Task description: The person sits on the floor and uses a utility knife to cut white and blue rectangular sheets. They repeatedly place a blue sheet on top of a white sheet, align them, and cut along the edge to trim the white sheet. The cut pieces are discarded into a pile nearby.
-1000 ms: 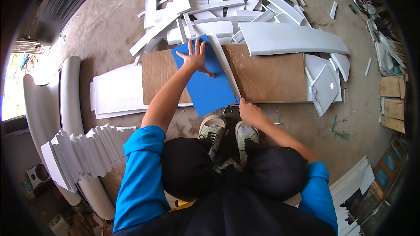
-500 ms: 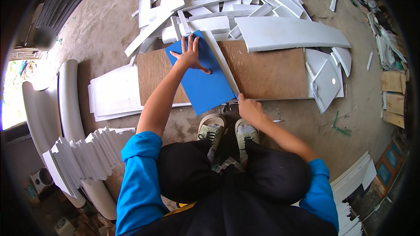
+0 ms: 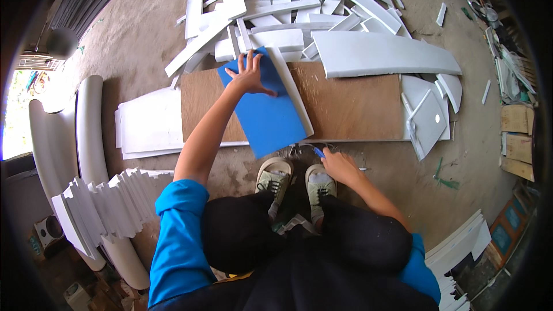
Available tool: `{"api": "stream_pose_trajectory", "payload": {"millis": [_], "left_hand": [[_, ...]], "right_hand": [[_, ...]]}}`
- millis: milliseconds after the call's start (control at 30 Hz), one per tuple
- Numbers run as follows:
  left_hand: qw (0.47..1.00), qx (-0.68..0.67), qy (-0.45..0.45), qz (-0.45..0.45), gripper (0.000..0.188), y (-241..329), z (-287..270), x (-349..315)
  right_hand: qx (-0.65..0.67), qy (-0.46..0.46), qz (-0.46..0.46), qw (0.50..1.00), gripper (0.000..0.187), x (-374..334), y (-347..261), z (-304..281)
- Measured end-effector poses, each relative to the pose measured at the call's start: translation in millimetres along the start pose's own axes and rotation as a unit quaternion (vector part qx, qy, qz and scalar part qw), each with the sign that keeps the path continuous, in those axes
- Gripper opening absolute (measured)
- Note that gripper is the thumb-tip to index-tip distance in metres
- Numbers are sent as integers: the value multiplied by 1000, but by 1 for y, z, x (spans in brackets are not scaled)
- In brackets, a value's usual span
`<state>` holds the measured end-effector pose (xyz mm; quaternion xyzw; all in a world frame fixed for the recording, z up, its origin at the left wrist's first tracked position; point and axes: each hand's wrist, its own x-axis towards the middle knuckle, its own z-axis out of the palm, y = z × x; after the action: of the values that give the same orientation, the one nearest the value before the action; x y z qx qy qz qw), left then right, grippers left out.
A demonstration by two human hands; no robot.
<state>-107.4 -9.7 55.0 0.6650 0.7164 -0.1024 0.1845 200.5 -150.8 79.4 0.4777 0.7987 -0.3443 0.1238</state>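
1. Landmark: brown plywood board (image 3: 345, 103), lying flat on the concrete floor (image 3: 132, 40) in front of the person's feet.
2. Blue sheet (image 3: 265, 109) lies tilted across the board's left-centre part; its top corner runs past the board's far edge, its bottom corner hangs over the near edge.
3. Left hand (image 3: 250, 75) is spread flat, fingers splayed, palm pressing on the blue sheet's upper part, near the board's far edge. Not gripping, just pinning.
4. White strip (image 3: 291, 92) rests along the blue sheet's right edge, slanting across the board, just right of the L hand.
5. Right hand (image 3: 340, 164) sits at the board's near edge, just past the sheet's bottom corner, fingers curled round a small blue-tipped tool (image 3: 318, 151); kind of tool too small to tell.
6. Shoes (image 3: 294, 181), pale w/ dark laces, sit side by side just below the board's near edge.
7. Pile of white offcuts (image 3: 299, 11) lies beyond the board's far edge; a big curved white panel (image 3: 380, 52) overlaps its far right corner.
8. White sheets (image 3: 147, 124) are stacked flat left of the board, partly under it.
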Motion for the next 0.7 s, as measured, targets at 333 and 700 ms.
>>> {"api": "stream_pose_trajectory", "payload": {"millis": [333, 700], "left_hand": [[991, -35, 126, 2, 101, -29, -24, 9], [921, -91, 302, 228, 69, 15, -155, -92]], "right_hand": [[208, 189, -12, 960, 25, 39, 45, -73], [340, 306, -179, 871, 48, 63, -68, -175]]}}
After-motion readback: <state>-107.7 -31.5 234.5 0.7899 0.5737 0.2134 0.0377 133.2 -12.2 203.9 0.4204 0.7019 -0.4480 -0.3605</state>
